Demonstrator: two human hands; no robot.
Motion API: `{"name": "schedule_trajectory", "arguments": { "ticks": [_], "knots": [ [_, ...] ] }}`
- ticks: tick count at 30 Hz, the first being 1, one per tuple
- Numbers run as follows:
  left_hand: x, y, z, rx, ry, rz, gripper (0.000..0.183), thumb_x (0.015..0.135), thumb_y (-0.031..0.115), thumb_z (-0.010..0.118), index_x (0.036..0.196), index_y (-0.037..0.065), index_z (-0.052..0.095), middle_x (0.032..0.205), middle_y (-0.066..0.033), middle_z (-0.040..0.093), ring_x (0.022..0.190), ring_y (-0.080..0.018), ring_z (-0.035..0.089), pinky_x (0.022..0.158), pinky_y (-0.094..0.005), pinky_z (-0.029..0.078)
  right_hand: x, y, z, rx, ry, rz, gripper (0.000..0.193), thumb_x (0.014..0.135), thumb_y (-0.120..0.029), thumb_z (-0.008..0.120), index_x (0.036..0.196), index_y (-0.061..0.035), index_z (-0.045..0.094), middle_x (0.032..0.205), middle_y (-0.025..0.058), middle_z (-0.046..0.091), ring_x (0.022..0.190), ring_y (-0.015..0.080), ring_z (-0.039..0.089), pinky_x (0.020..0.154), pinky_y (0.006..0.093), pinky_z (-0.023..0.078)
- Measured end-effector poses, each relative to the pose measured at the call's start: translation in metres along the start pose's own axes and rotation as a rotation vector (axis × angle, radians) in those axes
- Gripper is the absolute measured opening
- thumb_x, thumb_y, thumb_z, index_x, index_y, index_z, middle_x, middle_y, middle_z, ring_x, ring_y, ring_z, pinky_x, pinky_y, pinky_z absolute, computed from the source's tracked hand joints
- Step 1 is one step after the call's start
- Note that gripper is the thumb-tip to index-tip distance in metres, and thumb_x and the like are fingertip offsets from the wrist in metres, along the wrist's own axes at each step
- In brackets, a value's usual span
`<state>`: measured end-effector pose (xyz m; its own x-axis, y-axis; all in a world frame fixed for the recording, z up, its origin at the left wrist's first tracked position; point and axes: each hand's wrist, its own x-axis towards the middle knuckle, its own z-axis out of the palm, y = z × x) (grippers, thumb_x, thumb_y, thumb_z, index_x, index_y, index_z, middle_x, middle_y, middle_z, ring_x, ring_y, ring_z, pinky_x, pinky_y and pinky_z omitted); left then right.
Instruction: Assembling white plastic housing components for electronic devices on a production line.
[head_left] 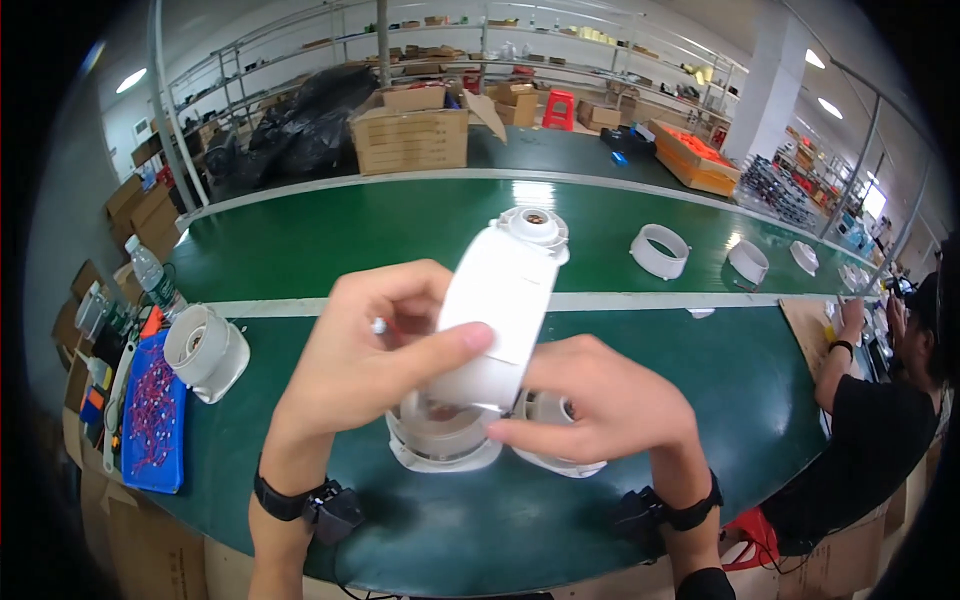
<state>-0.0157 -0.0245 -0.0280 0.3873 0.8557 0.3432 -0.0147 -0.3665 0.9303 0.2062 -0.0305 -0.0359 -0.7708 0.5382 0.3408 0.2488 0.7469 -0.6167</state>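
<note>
My left hand is wrapped round a white cylindrical plastic housing, its thumb flat on the smooth outer wall. The housing is held tilted above the table. At its lower right edge, my right hand has bent fingers and a thumb close together. A thin dark bit shows between them, too small to name. Beneath my hands stand two more white round housings, one on the left and one on the right, both partly covered. Just beyond the held housing, a white part with a round socket sits on the green belt.
At left lie a blue tray of small red-wired pieces and another white housing, near a water bottle. White rings stand on the belt at right. A co-worker sits at far right. Beyond the belt is a cardboard box.
</note>
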Motion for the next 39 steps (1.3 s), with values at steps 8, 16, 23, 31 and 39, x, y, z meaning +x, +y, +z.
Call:
{"name": "schedule_trajectory", "arguments": {
  "ticks": [8, 16, 23, 31, 39],
  "knots": [
    [0.005, -0.011, -0.007, 0.206, -0.121, 0.071, 0.017, 0.082, 0.012, 0.079, 0.086, -0.001, 0.069, 0.082, -0.0003, 0.067, 0.076, -0.0069, 0.06, 0.069, -0.0229, 0.049, -0.004, 0.012, -0.007, 0.188, 0.284, 0.112, 0.023, 0.096, -0.015, 0.06, 0.11, 0.002, 0.065, 0.087, 0.0112, 0.069, 0.077, 0.0167, 0.063, 0.072, 0.0316, 0.05],
    [0.035, -0.076, -0.13, -0.056, 0.165, -0.122, 0.027, 0.099, 0.019, 0.056, 0.117, 0.0, 0.061, 0.103, -0.0035, 0.067, 0.091, -0.0108, 0.064, 0.082, -0.027, 0.051, -0.015, 0.018, -0.029, -0.172, 0.368, 0.084, 0.016, 0.089, -0.011, 0.063, 0.096, 0.0029, 0.065, 0.082, 0.0132, 0.067, 0.075, 0.0255, 0.066, 0.073, 0.0336, 0.052],
    [0.042, -0.22, -0.187, -0.559, 0.422, -0.164, 0.023, 0.1, 0.01, 0.052, 0.121, 0.002, 0.055, 0.113, -0.0078, 0.063, 0.103, -0.0172, 0.062, 0.093, -0.0331, 0.052, -0.052, 0.027, -0.014, -0.339, -0.096, 0.415, 0.053, 0.082, -0.033, 0.072, 0.127, -0.0092, 0.057, 0.118, 0.0153, 0.062, 0.105, 0.0324, 0.062, 0.089, 0.0416, 0.051],
    [0.051, -0.238, -0.163, 0.517, 0.609, -0.282, 0.028, 0.092, 0.019, 0.062, 0.106, -0.005, 0.064, 0.089, -0.0159, 0.07, 0.08, -0.0281, 0.07, 0.074, -0.0401, 0.058, -0.095, 0.045, 0.031, -0.552, 0.069, 0.546, 0.069, 0.075, -0.036, 0.08, 0.133, -0.0088, 0.054, 0.128, 0.0154, 0.059, 0.119, 0.0338, 0.055, 0.102, 0.0415, 0.044],
    [0.038, -0.257, -0.176, 0.765, 0.765, 0.007, 0.015, 0.087, 0.013, 0.063, 0.089, -0.001, 0.066, 0.069, -0.0084, 0.064, 0.062, -0.0167, 0.06, 0.06, -0.0318, 0.049, -0.088, 0.057, 0.052, -0.441, 0.181, 0.623, 0.074, 0.075, -0.041, 0.08, 0.135, -0.0081, 0.051, 0.127, 0.0155, 0.057, 0.118, 0.0339, 0.055, 0.101, 0.0403, 0.044]
  ]
}}
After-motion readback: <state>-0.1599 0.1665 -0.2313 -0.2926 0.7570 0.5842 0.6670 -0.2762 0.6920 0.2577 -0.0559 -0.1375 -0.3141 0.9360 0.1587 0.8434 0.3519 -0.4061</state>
